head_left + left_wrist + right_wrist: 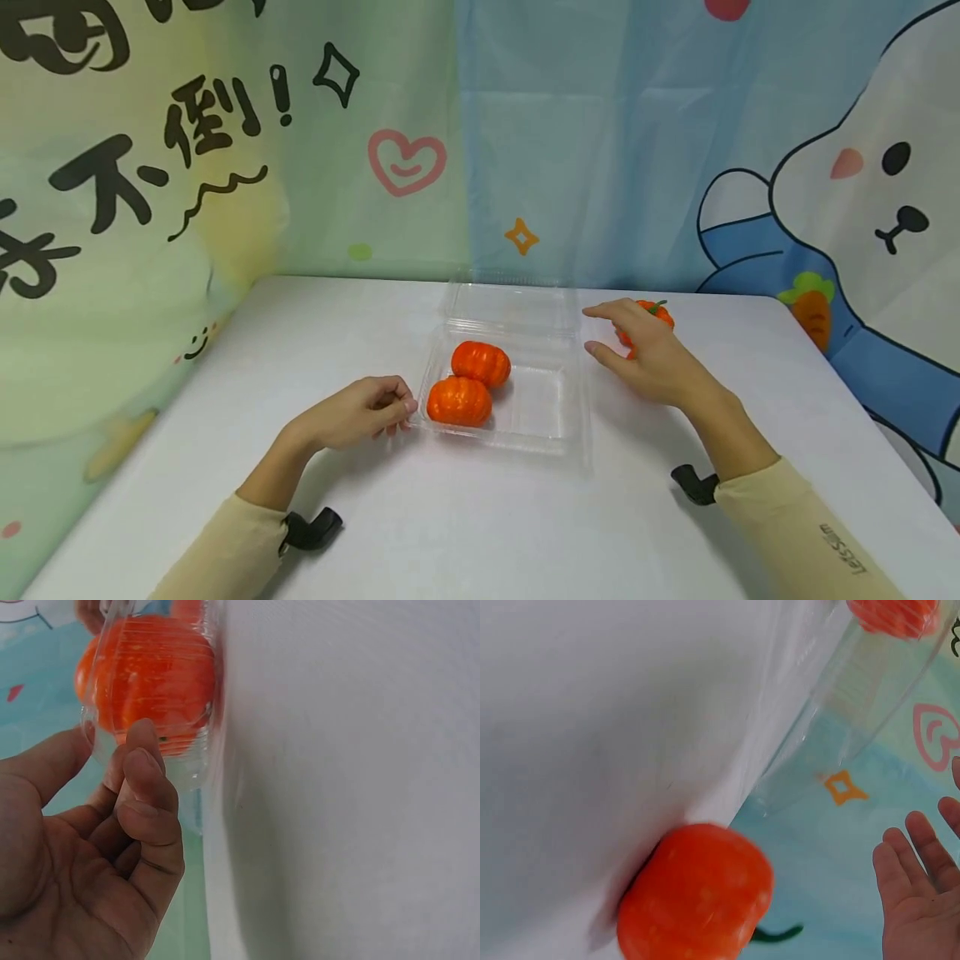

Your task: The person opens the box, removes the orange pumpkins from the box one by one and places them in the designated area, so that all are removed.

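Observation:
A clear plastic clamshell box [536, 404] lies on the table with its lid [510, 307] folded back. Two small orange pumpkins [481, 364] sit at the left of its tray. My left hand [367, 410] is at the tray's near left corner; in the left wrist view its thumb and fingertips pinch the clear rim [109, 645]. To the right of the box, my right hand [648, 350] holds nothing, its fingers extended. Partly hidden behind it stands another orange pumpkin [660, 312] with a green stem, seen more fully as a pumpkin [697, 896] in the right wrist view.
A white table [480, 525] carries everything. Behind it hangs a printed curtain [585, 150] with cartoon drawings and lettering. Each wrist bears a black camera mount [311, 529] at the sleeve's cuff.

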`<state>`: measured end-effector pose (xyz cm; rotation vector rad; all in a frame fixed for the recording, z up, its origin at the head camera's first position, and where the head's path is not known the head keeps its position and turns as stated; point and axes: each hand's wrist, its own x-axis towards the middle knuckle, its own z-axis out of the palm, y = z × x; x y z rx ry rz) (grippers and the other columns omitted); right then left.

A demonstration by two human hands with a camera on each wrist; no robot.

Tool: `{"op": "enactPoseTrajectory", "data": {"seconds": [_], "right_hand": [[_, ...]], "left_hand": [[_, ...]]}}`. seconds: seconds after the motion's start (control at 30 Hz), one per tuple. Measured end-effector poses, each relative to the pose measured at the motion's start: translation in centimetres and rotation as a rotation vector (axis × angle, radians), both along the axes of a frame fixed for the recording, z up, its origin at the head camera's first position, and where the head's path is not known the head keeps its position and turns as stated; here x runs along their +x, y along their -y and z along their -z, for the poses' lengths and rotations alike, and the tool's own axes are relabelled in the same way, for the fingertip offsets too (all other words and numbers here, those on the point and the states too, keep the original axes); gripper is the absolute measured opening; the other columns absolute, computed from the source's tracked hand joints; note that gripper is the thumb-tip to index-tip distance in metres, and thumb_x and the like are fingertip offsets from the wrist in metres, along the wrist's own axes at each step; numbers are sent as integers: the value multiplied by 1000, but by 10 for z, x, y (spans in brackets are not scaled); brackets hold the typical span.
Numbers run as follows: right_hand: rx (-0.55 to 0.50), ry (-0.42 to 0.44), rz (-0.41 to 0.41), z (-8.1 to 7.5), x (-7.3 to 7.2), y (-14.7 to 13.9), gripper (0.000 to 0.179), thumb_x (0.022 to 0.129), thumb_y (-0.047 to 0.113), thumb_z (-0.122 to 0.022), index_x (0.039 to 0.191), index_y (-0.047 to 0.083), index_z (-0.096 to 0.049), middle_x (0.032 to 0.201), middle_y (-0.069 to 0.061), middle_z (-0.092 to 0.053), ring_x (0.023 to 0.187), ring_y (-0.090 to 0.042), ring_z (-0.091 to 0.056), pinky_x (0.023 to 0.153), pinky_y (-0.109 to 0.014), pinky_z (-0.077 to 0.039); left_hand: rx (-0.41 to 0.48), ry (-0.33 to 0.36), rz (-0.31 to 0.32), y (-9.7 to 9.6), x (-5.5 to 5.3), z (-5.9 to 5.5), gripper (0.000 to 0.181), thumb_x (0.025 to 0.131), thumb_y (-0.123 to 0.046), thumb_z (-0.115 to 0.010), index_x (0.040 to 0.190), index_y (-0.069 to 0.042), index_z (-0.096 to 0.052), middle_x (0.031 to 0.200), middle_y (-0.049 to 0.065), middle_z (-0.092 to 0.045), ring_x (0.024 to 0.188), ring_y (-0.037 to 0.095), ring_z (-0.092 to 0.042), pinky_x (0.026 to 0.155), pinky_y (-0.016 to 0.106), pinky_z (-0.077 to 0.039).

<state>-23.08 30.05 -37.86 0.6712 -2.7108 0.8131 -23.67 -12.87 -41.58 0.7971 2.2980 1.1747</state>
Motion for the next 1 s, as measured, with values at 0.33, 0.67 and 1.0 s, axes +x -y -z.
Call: {"op": "enactPoseTrajectory", "data": {"seconds": [0.33, 0.67, 1.0], "right_hand": [[11, 69, -36, 8, -9, 20, 44, 101, 28, -67, 142, 15, -57, 144, -10, -54, 133, -33, -52, 108, -62, -43], [-12, 44, -115, 8, -15, 36, 47, 98, 27, -72, 141, 15, -58, 142, -8, -55, 131, -31, -53, 109, -56, -44], [-7, 23, -205, 7, -23, 56, 53, 93, 25, -78, 141, 14, -58, 142, -10, -55, 130, -31, -55, 107, -55, -47]], "left_hand": [[4, 15, -3, 0, 2, 1, 20, 105, -21, -60, 103, -1, -61, 88, 12, -69, 72, 26, -59, 61, 25, -49], [2, -8, 15, 0, 1, -1, 22, 106, -22, -58, 102, 0, -61, 87, 13, -69, 70, 28, -59, 60, 26, -49], [1, 4, 17, -1, 0, -3, 21, 106, -22, -59, 101, -1, -61, 87, 13, -70, 69, 27, -59, 60, 26, -49]]}}
